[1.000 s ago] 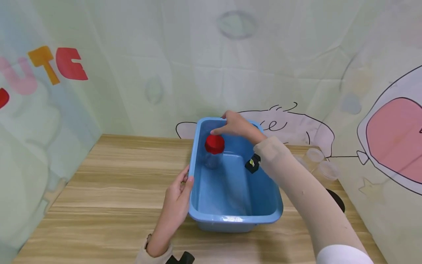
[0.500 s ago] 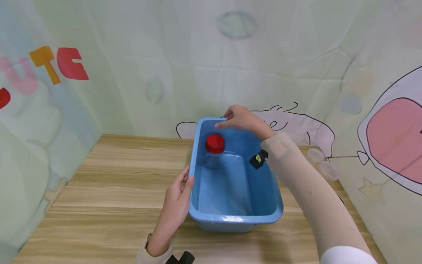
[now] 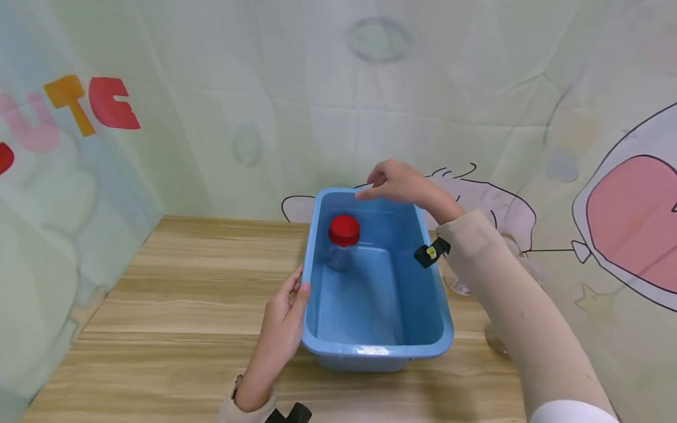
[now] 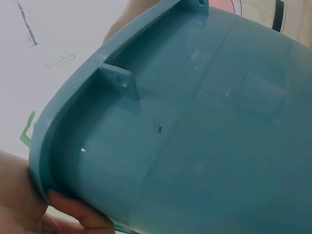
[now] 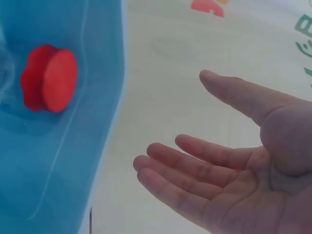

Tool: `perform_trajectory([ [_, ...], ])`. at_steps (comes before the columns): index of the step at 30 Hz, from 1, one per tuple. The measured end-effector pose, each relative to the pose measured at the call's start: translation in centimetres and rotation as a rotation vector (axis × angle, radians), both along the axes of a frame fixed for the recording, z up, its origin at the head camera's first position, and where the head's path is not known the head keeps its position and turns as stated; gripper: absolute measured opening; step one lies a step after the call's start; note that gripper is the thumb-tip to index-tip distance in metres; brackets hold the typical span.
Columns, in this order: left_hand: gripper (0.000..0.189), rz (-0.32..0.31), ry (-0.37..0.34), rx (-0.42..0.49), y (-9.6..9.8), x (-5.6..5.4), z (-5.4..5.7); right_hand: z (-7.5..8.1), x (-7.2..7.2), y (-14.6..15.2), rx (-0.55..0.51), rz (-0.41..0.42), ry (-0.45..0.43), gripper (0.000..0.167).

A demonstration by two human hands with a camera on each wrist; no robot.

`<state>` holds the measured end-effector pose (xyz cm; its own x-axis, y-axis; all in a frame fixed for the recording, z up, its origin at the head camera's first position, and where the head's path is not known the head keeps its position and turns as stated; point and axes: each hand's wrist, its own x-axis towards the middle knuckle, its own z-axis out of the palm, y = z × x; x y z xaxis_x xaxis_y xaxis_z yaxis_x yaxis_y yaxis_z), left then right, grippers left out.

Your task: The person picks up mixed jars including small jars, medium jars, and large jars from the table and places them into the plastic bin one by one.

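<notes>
A blue plastic basin (image 3: 378,351) stands on the wooden table, its long sides running away from me. Inside it, near the far left corner, is an upright clear jar (image 3: 340,257) with a red lid (image 3: 344,229). My left hand (image 3: 282,323) holds the basin's left rim, thumb at the top edge and fingers tucked beneath; the left wrist view shows the fingers (image 4: 83,214) at that rim. Over the far rim hovers my right hand (image 3: 402,183), holding nothing. In the right wrist view its fingers (image 5: 195,170) are extended and apart from the red lid (image 5: 59,80).
Right of the basin, clear containers (image 3: 459,285) stand on the table (image 3: 211,294), partly covered by my right sleeve (image 3: 508,294). A printed cloth (image 3: 317,117) hangs close behind the basin's far end, with more cloth along both sides.
My right hand has risen from beside the red lid and drawn back to the right, leaving the jar in the basin. The left hand and basin have stayed put.
</notes>
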<state>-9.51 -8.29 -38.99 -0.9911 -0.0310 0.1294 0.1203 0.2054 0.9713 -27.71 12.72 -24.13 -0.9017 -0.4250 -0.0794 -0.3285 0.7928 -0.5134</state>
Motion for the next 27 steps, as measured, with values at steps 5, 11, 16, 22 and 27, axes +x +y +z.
perform_trajectory([
  [5,0.047,-0.001,-0.012,0.004,-0.1,0.1,0.0,0.4,0.4,0.7,-0.005,-0.005,0.008,0.059],
  [11,0.047,0.003,-0.012,0.003,-0.1,0.0,0.1,0.7,0.6,1.6,-0.01,0.009,0.036,0.058],
  [16,0.047,0.005,-0.004,0.0,-0.1,-0.1,0.0,0.9,0.7,2.4,-0.003,0.022,0.061,0.057],
  [22,0.046,0.008,-0.004,-0.001,-0.1,-0.1,-0.1,1.2,1.1,3.4,0.019,0.019,0.075,0.053],
  [27,0.046,0.012,-0.008,0.003,-0.1,-0.1,-0.1,1.3,1.6,4.4,0.002,0.021,0.093,0.051],
])
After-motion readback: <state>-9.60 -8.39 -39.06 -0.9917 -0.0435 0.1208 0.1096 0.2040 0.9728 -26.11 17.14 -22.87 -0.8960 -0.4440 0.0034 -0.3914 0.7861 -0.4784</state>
